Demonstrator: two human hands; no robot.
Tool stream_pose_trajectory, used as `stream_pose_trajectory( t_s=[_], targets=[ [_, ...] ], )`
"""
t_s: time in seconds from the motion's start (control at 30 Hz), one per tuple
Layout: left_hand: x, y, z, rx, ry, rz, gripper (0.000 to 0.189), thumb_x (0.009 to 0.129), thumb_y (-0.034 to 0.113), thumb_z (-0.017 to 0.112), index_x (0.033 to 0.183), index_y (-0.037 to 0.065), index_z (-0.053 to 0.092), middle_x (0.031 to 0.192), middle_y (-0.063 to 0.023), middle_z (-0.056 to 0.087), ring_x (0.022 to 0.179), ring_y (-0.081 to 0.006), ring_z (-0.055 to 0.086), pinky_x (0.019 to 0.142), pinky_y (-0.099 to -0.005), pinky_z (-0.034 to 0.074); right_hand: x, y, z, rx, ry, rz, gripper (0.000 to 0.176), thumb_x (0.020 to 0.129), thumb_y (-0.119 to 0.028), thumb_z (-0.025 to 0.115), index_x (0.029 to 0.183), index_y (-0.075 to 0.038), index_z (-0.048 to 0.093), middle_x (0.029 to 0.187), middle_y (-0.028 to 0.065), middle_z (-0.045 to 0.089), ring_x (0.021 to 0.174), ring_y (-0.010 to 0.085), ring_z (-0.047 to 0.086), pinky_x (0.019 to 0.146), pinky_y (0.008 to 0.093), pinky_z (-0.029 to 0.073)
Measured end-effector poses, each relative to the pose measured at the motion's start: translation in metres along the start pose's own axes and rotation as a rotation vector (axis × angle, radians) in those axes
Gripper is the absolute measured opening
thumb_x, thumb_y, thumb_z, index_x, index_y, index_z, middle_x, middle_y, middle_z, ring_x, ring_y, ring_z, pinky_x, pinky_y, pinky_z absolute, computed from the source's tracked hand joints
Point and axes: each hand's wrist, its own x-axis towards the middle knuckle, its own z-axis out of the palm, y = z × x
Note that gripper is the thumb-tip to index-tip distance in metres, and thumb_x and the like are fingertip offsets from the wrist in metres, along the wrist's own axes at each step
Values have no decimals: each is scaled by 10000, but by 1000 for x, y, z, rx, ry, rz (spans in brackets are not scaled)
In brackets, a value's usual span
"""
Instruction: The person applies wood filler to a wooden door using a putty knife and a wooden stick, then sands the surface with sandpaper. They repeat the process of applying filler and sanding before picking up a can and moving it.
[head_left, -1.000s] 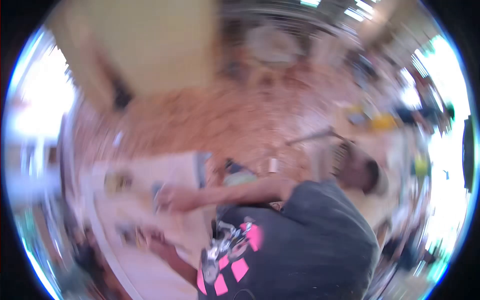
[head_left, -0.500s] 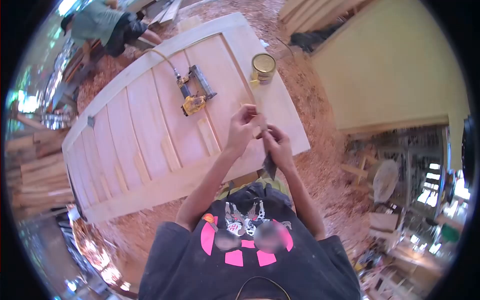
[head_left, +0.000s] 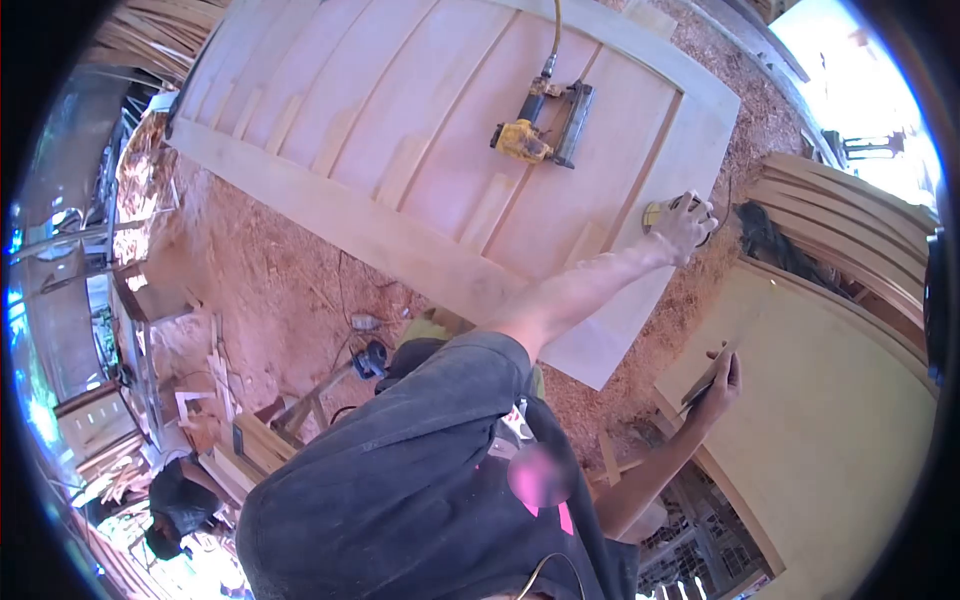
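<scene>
My left hand (head_left: 684,228) is stretched over the can (head_left: 655,214) at the right end of the wooden panel (head_left: 400,235), its fingers wrapped round the can's top. Farther right and nearer my body, my right hand (head_left: 722,385) is closed on a thin flat dark tool (head_left: 701,388), held beside the large yellowish board (head_left: 830,400). A yellow and black nail gun (head_left: 524,140) with a hose lies on the panel's slats, left of the can.
Stacked wooden strips (head_left: 850,230) and a dark cloth (head_left: 780,240) lie at the right. Wood shavings (head_left: 250,260) cover the floor. A dark power tool (head_left: 370,359) sits below the panel. Another person (head_left: 185,500) is at the lower left.
The view has turned to the right. My hands, together before, are now apart: the left has reached to the can, the right has moved out beside the yellowish board.
</scene>
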Motion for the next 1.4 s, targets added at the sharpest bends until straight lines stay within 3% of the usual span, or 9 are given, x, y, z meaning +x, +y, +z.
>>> stream_pose_trajectory(
  t_s=[0.13,0.37,0.5,0.63,0.87,0.9,1.2,1.33,1.4],
  targets=[
    [-7,-9,-20,-16,-16,47,818,779,217,827,1503,172,450,1574,-89,405,1484,-400,319,1085,-508,531,22,-49,3,-237,-107,-23,346,1040,-280,638,1183,28,708,889,17,711,815,65,533,716,253,410],
    [-67,-39,-7,-67,42,174,910,680,309,921,1462,176,475,1421,-139,526,1424,-399,409,1070,-550,511,69,-105,30,-860,-402,-196,307,981,-297,656,1085,-16,726,772,84,734,722,188,677,695,344,499],
    [-77,-65,6,-564,573,150,957,616,297,975,1406,132,462,1308,-149,515,1236,-340,513,1064,-427,465,77,-145,62,-1100,-451,-236,287,960,-369,645,1056,-121,752,822,94,755,837,299,730,759,412,531],
    [-88,-76,0,-1613,745,-275,715,824,193,880,1370,134,420,1138,-61,455,1022,-154,485,869,-332,508,83,-156,80,-1367,-485,-479,229,956,-351,657,1046,-178,776,871,115,746,882,310,722,805,451,550],
    [-79,-82,14,-1396,256,-416,652,860,172,845,1350,141,415,998,-5,492,852,-124,527,723,-329,531,112,-132,158,-1648,-554,-948,146,909,-226,675,872,-164,801,835,56,750,953,226,724,733,381,594],
    [-75,-86,21,-1358,155,-427,661,869,256,839,1381,222,423,1130,4,505,1081,-167,576,884,-427,558,117,-125,168,-1628,-534,-1079,152,896,-213,680,818,-156,798,841,46,763,948,210,726,716,361,596],
    [-78,-90,13,-1423,73,-396,674,878,257,827,1400,185,407,1158,-10,499,1097,-178,567,933,-427,539,108,-119,205,-1715,-658,-1310,148,847,-141,717,709,-128,768,804,93,770,881,216,749,737,326,586],
    [-76,-91,16,-1418,65,-397,662,893,250,815,1407,206,402,1162,-5,494,1096,-171,565,948,-428,534,126,-115,194,-1666,-650,-1254,112,845,-219,754,775,-142,795,825,66,778,873,227,763,745,341,590],
    [-74,-95,22,-1425,50,-404,646,899,244,811,1401,216,405,1159,0,491,1089,-162,563,941,-426,536,128,-121,182,-1619,-751,-877,134,832,-213,740,768,-102,777,805,131,746,793,279,746,675,390,585]
  ],
)
